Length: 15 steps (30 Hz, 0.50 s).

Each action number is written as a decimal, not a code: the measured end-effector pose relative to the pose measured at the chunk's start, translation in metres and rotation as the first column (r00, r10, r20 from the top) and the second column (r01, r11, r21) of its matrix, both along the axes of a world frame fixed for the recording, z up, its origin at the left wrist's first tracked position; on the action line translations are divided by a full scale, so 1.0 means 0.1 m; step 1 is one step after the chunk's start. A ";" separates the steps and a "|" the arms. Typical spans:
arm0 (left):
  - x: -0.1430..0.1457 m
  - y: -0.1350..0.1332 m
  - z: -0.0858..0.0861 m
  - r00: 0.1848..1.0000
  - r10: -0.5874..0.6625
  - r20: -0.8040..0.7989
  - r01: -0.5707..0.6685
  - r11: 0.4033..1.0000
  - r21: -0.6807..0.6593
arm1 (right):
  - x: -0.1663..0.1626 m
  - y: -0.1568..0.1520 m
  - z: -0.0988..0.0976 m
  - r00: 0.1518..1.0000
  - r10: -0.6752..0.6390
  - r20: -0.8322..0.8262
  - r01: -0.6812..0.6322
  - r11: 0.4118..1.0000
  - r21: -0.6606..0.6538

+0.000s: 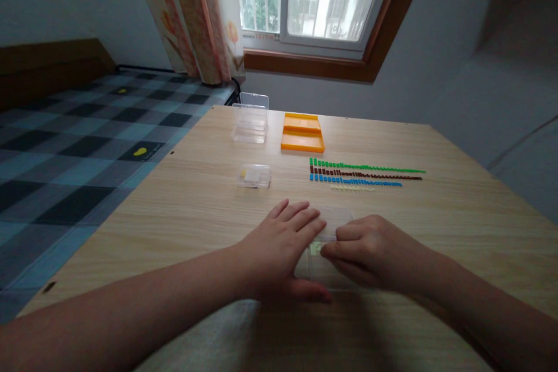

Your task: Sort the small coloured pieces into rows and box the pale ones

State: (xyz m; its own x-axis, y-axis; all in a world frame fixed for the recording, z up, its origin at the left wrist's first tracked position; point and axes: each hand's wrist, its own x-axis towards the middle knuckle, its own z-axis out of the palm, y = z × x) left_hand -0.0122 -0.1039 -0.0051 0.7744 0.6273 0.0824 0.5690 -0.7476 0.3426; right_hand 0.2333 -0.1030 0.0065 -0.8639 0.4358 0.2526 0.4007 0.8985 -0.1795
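Note:
My left hand point(281, 247) lies flat with fingers stretched out on the left part of a clear plastic plate point(333, 222) on the wooden table point(196, 209). My right hand point(372, 253) is curled, its fingertips pinching a small pale yellow-green piece point(315, 247) over the plate. Beyond the plate lie rows of small pieces: a green row point(366, 166), a brown row point(366, 174), a blue row point(355, 181) and a short pale yellow row point(351, 188).
An orange tray point(302, 132) and an open clear box point(250, 120) stand at the back of the table. A small clear box point(254, 176) holds yellow bits. A checked bed point(87, 139) adjoins the table's left edge; a window point(314, 0) is behind.

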 end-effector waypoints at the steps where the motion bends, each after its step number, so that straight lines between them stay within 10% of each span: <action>1: 0.00 0.00 0.00 1.000 0.001 -0.002 -0.001 1.000 -0.001 | 0.00 0.00 0.00 1.000 -0.009 0.004 0.009 1.000 0.004; 15: 0.00 0.00 0.04 1.000 -0.004 -0.028 0.004 1.000 -0.005 | 0.03 -0.01 0.00 1.000 0.023 0.011 -0.023 1.000 -0.006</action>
State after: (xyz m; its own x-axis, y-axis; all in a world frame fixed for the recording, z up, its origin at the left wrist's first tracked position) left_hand -0.0126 -0.1039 -0.0016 0.7789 0.6245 0.0574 0.5754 -0.7480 0.3308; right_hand 0.2360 -0.1045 0.0065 -0.8767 0.4169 0.2401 0.3816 0.9065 -0.1806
